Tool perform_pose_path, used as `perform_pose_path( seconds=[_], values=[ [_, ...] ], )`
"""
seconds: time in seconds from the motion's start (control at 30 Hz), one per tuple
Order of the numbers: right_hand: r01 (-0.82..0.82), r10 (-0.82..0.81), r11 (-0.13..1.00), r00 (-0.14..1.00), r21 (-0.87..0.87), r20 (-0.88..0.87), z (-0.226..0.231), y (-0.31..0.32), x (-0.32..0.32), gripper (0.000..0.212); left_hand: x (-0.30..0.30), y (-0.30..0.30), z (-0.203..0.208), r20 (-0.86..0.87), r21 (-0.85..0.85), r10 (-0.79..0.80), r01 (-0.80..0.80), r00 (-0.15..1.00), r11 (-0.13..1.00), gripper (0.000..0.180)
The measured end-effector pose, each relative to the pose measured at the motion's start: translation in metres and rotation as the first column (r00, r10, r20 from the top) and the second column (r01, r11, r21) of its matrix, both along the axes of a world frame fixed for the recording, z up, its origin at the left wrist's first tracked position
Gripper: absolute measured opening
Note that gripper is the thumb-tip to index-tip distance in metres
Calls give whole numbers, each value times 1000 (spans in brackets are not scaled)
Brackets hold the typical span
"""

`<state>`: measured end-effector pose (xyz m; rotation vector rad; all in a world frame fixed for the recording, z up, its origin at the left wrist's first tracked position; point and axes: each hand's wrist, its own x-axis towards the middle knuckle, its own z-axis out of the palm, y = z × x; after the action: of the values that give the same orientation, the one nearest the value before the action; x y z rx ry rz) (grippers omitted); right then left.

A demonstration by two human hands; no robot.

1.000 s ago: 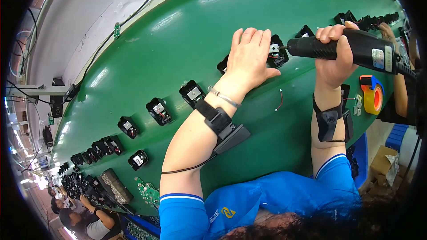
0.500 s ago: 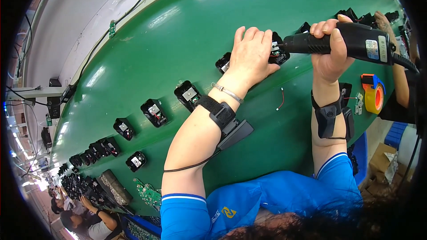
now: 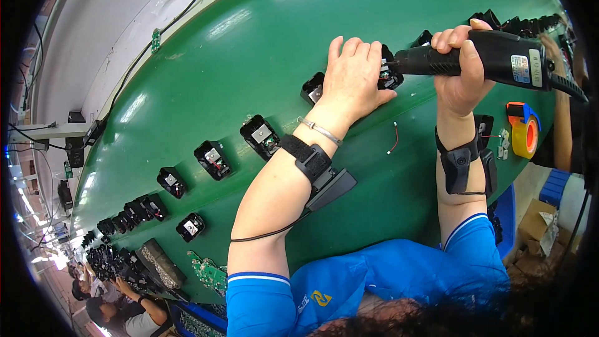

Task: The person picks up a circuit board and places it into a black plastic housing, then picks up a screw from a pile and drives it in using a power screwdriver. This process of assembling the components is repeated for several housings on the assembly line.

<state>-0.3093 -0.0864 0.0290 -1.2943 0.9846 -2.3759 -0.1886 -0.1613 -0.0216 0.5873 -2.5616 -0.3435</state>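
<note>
My right hand (image 3: 465,78) is wrapped round a black electric screwdriver (image 3: 430,61), held level with its cable running off to the right. Its bit points left into a small open black housing (image 3: 393,80) with a circuit board and wires inside. Against that housing's left side rests my left hand (image 3: 354,78), thumb at its near edge and fingers along the far side, steadying it. The palm hides part of the housing. Just left of my left hand stands another black housing (image 3: 312,89), partly covered.
More open housings, such as one with a metal plate (image 3: 260,137), line the green table (image 3: 349,212) to the left. A tape dispenser (image 3: 524,131) and a small red wire (image 3: 394,138) lie nearer. Green circuit boards (image 3: 209,273) are at lower left. Co-workers sit on both sides.
The row of housings on the left has shifted slightly leftward. The screwdriver and right hand have moved a little left. At the right, a co-worker's hand has drawn back from the far housings.
</note>
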Motion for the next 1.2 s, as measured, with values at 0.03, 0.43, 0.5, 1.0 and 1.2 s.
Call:
perform_pose_path(
  seconds=[0.03,0.43,0.5,1.0,1.2],
  values=[
    [-3,4,999,999,-32,39,2,-1,1,27,0,0,0,0,1,0,0,1000,1000,70],
    [-28,28,999,999,18,-30,-4,0,-2,28,-1,1,-1,-10,-2,-2,2,1000,1000,69],
    [-31,32,999,999,22,-32,-5,0,-2,28,-1,1,-3,-10,5,-1,1,1000,1000,69],
    [-79,80,997,994,17,-78,-16,-4,5,22,-3,-2,-5,-13,-34,2,-2,1000,999,63],
    [-54,56,997,998,55,-28,-11,0,6,26,0,3,-3,-54,-16,31,-32,998,999,62]
  ],
)
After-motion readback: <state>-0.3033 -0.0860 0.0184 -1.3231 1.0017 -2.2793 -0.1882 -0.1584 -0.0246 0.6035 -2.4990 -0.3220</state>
